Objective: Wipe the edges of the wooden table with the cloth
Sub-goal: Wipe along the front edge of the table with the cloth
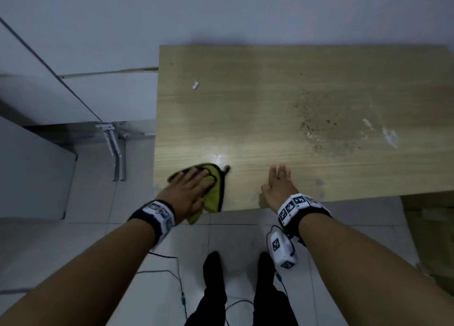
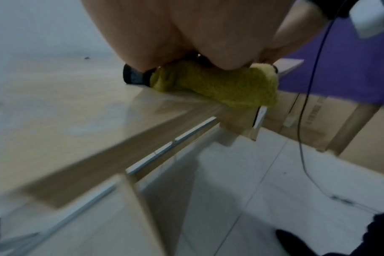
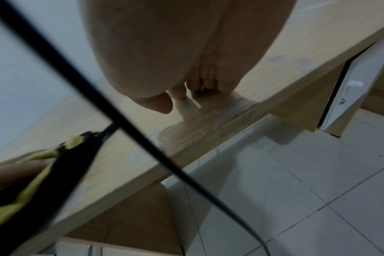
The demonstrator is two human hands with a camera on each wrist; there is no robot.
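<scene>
A dim room with pale floor tiles [image 1: 93,198] and a white wall; a wooden worktop [image 1: 282,109] stands against that wall, speckled with dark crumbs [image 1: 317,121] and white smears [image 1: 390,136]. The left hand [image 1: 189,190] lies flat, fingers straight, pressing a yellow-green cloth [image 1: 216,193] with dark trim onto the near left corner, the cloth draping over the near edge. The right hand [image 1: 277,188] rests open on the worktop just beside that edge, holding nothing. Wiping of the near edge looks barely begun; next the cloth likely needs sliding along the rim, kept folded over it. The cloth looks soft, fluffy and bunched.
</scene>
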